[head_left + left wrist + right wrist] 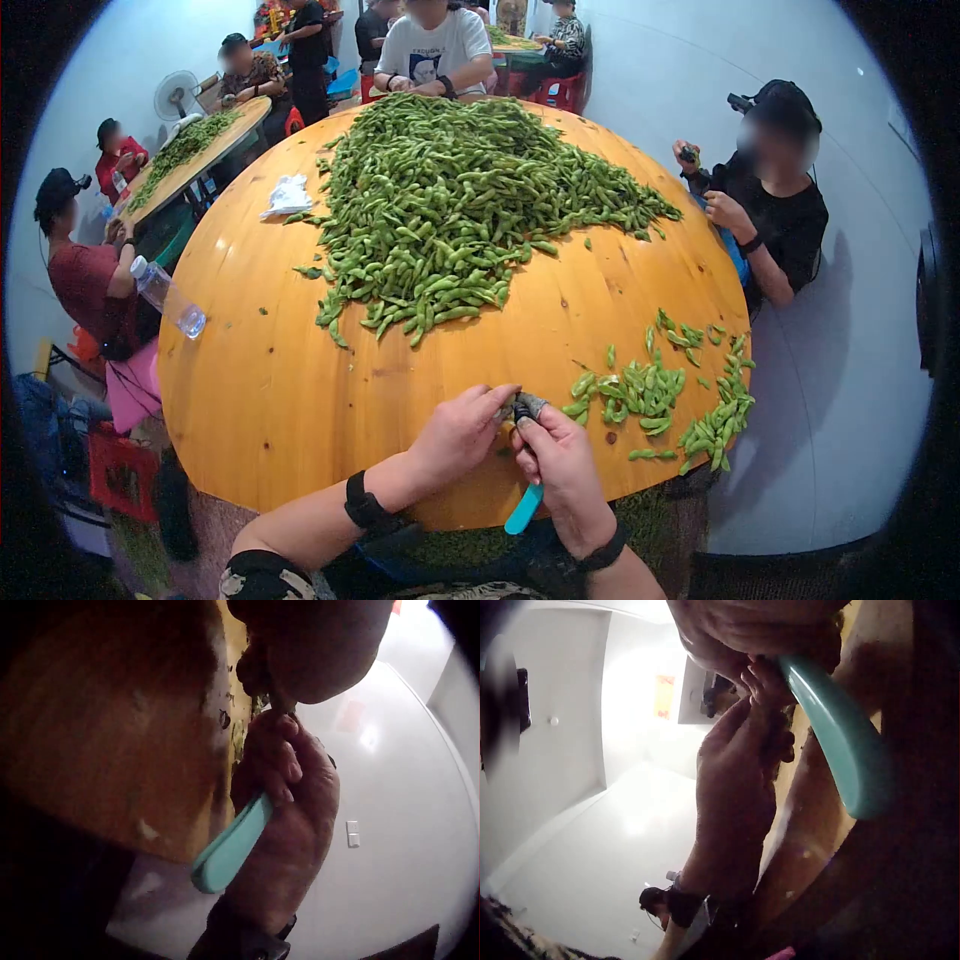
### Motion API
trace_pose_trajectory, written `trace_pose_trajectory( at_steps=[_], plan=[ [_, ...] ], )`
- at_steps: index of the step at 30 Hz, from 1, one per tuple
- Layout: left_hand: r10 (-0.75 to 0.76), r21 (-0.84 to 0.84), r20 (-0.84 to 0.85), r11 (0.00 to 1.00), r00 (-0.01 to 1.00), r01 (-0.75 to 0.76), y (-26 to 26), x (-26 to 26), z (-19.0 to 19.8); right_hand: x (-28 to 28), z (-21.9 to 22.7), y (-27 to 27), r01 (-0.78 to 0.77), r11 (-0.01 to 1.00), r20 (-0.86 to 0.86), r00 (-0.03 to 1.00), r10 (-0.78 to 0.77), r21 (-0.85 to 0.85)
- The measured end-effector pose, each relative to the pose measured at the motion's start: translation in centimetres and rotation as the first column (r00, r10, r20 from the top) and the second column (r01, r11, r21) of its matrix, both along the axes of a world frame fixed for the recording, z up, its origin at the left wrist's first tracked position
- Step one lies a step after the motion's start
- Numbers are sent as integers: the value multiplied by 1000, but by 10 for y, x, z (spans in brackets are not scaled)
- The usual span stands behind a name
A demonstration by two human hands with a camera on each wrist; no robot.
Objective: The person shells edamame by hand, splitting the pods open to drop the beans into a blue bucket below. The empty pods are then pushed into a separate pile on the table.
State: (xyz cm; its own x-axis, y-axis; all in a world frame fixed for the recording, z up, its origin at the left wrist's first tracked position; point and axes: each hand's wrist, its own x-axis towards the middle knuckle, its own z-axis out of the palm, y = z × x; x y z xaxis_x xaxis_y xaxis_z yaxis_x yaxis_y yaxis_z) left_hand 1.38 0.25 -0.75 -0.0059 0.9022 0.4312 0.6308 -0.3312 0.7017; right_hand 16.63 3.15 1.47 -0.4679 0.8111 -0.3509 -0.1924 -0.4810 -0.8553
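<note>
My right hand [562, 460] grips a tool with a teal handle [523, 510], which sticks out below the palm; its working end is hidden among the fingers. Against it, my left hand [460, 435] brings its fingertips to those of the right, over the near edge of the round wooden table [330, 440]. Grey coverings and a small dark piece show where the fingertips meet; I cannot tell what the left fingers hold. Green soybean pods [640, 395] lie loosely to the right of the hands. A large heap of pods [430, 220] rises beyond them.
A clear plastic bottle [170, 298] leans at the left edge, and a crumpled white tissue [287, 197] lies beside the heap. One person in black [785, 215] sits at the right, another in white [435, 50] across. More people sit around another pod-covered table [235, 125] at left.
</note>
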Motion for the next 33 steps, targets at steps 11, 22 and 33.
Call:
trace_pose_trajectory(
  at_steps=[11,22,33],
  plan=[
    [-59,-129,356,985,933,111,7,-11,-9,2,-9,12,-35,993,-101,995,23,-117],
    [209,-520,779,742,591,423,10,-20,6,-1,12,6,-50,979,124,992,26,199],
    [70,-443,659,841,749,311,3,-13,8,0,12,1,-57,986,104,994,40,160]
  ],
)
